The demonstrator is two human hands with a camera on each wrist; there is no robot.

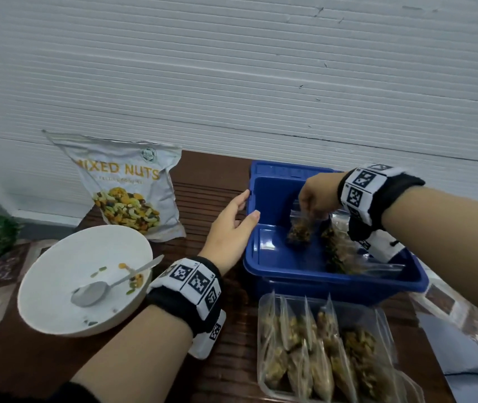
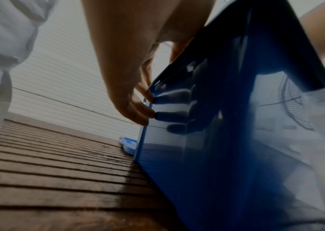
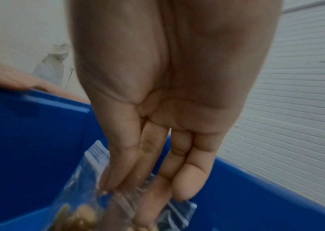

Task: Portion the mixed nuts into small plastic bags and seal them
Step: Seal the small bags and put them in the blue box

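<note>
A small clear bag of nuts (image 1: 299, 231) hangs inside the blue bin (image 1: 290, 271), and my right hand (image 1: 309, 209) pinches its top edge. In the right wrist view, the thumb and fingers (image 3: 114, 175) close on the bag (image 3: 82, 215) above the bin's wall (image 3: 29, 140). A second filled bag (image 1: 339, 251) lies in the bin under my right wrist. My left hand (image 1: 249, 205) holds the bin's left rim, thumb over the edge. Its fingertips (image 2: 137, 112) press the outer wall (image 2: 216, 148).
A clear container (image 1: 383, 321) with several filled bags stands in front of the bin. A white bowl (image 1: 57, 301) with a spoon (image 1: 95, 292) and a few nuts sits at the left. The mixed nuts pouch (image 1: 127, 184) leans against the wall behind it.
</note>
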